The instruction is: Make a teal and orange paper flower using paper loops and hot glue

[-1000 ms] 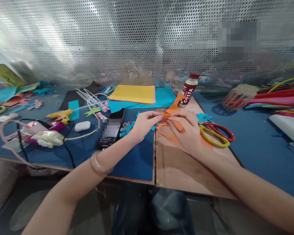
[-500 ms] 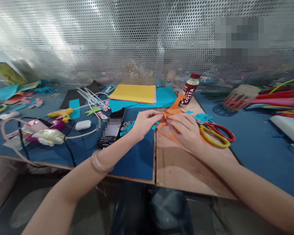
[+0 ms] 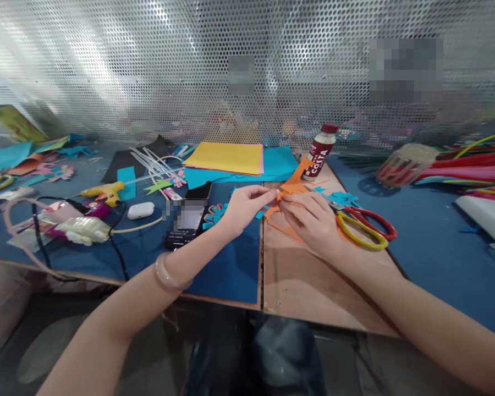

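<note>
My left hand [image 3: 247,208] is closed in a pinch, thumb and forefinger together at the middle of the table. My right hand [image 3: 312,220] meets it there with curled fingers. Between the fingertips of both is a small orange paper piece [image 3: 279,198], mostly covered by the fingers. Orange paper scraps [image 3: 286,224] lie under and behind my right hand. By its wrist rest scissors [image 3: 363,235] with red and yellow handles. A blue and orange looped paper flower [image 3: 215,215] lies just left of my left hand.
A red-capped bottle [image 3: 318,153] stands behind the hands. Yellow sheets [image 3: 225,158] lie at the back. To the left are a phone [image 3: 185,223], a white earbud case [image 3: 141,210], a yellow glue gun [image 3: 105,192] and corded plugs [image 3: 80,230]. A plastic cup [image 3: 406,164] lies right.
The fingertips have shifted slightly around the orange paper piece, and less of it shows between them. Both arms stay almost where they were.
</note>
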{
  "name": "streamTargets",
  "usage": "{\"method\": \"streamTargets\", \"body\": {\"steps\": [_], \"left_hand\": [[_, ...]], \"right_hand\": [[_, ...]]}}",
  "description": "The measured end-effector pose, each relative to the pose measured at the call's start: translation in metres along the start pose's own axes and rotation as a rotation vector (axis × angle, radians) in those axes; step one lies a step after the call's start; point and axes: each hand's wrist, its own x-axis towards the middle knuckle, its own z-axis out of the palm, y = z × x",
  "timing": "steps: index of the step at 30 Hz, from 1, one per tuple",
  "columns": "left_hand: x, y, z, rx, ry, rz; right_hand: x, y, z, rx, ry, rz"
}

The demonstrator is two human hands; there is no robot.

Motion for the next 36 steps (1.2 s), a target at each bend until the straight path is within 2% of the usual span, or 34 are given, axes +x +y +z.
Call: {"method": "streamTargets", "body": {"steps": [2,4,9,17,22,28,34,36], "left_hand": [[0.000,-0.001,0.000,0.005,-0.003,-0.001],[0.001,-0.001,0.000,0.006,-0.004,0.001],[0.000,0.000,0.001,0.000,-0.010,0.006],[0.002,-0.005,0.001,-0.012,0.007,0.033],[0.003,-0.006,0.001,-0.011,-0.014,0.029],[0.002,-0.004,0.001,-0.015,-0.018,-0.023],[0.001,-0.003,0.002,-0.060,0.017,-0.048],[0.001,-0.003,0.003,-0.092,0.017,-0.066]], "right_hand": [[0.000,0.000,0.000,0.013,0.004,-0.001],[0.001,-0.001,0.001,0.075,0.003,0.064],[0.006,-0.004,0.002,0.228,0.008,0.327],[0.015,-0.032,-0.001,0.447,0.035,0.831],[0.019,-0.034,0.000,0.579,0.064,1.004],[0.020,-0.033,0.000,0.611,0.093,1.040],[0.018,-0.031,-0.002,0.530,0.084,0.799],[0.017,-0.030,-0.002,0.514,0.069,0.762]]}}
